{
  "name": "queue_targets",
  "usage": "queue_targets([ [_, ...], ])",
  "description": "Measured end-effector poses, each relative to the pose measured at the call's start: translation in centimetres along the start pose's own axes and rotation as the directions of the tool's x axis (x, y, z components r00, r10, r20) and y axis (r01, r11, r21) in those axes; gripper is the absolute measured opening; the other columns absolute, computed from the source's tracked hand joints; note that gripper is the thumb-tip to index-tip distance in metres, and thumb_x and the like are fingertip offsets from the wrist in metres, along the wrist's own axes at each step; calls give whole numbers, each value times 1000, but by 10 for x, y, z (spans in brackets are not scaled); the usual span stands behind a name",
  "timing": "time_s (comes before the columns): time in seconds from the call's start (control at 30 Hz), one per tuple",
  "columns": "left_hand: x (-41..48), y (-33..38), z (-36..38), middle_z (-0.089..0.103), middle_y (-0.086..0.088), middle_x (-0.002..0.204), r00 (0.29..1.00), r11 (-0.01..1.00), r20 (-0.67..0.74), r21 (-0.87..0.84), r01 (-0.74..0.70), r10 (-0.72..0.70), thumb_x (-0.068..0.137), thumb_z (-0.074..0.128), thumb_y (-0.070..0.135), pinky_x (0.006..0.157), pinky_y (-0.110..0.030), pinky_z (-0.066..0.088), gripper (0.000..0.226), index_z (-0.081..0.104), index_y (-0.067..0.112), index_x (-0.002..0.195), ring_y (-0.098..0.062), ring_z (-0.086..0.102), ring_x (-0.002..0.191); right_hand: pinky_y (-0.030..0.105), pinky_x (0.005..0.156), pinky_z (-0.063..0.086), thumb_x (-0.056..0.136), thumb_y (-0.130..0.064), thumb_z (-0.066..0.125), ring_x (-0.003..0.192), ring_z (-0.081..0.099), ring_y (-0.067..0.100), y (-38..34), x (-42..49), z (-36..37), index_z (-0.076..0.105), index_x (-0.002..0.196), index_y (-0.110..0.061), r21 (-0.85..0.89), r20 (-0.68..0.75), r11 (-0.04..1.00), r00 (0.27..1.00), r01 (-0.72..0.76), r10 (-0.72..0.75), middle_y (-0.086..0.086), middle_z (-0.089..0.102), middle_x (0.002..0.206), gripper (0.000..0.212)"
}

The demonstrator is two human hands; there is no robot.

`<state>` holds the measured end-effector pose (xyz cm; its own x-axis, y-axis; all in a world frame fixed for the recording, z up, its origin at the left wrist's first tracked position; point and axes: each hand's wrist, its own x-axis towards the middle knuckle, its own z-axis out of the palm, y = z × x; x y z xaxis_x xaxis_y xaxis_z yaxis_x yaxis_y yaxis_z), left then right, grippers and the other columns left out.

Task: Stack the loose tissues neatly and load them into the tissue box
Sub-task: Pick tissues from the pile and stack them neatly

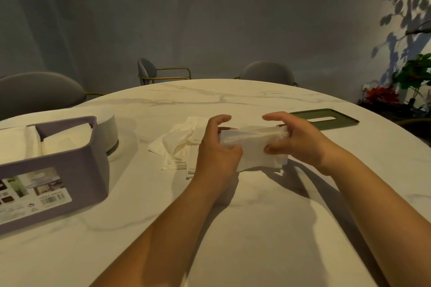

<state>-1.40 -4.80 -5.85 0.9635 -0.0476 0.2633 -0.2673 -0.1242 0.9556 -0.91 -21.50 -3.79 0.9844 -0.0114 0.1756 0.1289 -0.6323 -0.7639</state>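
Forearms angled inward, left grip [215,147] and right grip [296,140] pinching tissue stack [254,147] ends above table [233,216]

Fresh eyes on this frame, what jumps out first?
Both hands at mid-table: the left hand and the right hand grip the two ends of a white tissue stack. Just left of it lies a loose tissue pile on the marble table. A purple box holding tissues stands at the near left, and a green slotted lid lies flat at the far right.
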Motion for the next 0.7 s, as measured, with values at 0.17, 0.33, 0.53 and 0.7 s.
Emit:
queue_targets([
  [0.17, 3, -4, -3, 57, -4, 120, 996, 990, -68, -134, 43, -53, 90, 60, 11, 63, -20, 55, 34, 40, 27, 112, -17, 56, 98, 35, 95, 45, 78, -8, 74, 108, 49, 20, 3, -1, -4, 48, 127, -34, 28, 69, 998, 996, -57, 55, -4, 49, 118, 61],
  [0.33, 5, -4, -5, 60, -5, 106, 990, 985, -135, -173, 15, -39, 95, 50, 12, 44, -4, 40, 3, 47, 14, 94, -10, 53, 79, 38, 99, 44, 79, -8, 72, 111, 48, 20, 2, -1, -3, 50, 119, -36, 50, 72, 998, 997, -37, 34, -3, 50, 120, 53],
  [0.53, 5, -5, -4, 62, 2, 105, 989, 979, -132, -199, 43, -70, 97, 45, 15, 45, -20, 47, 13, 45, 20, 85, -10, 56, 78, 41, 100, 44, 78, -4, 73, 110, 50, 22, 4, 2, 0, 46, 125, -36, 137, 43, 989, 998, -59, 54, -1, 51, 119, 63],
  [0.7, 5, -4, -5, 63, 5, 108, 985, 973, -164, -230, 20, -59, 99, 41, 17, 59, -28, 51, 16, 42, 23, 84, -12, 60, 86, 48, 99, 45, 76, -1, 75, 111, 46, 28, 10, 3, 5, 47, 129, -37, 265, 70, 951, 987, -161, 147, 1, 47, 123, 70],
])
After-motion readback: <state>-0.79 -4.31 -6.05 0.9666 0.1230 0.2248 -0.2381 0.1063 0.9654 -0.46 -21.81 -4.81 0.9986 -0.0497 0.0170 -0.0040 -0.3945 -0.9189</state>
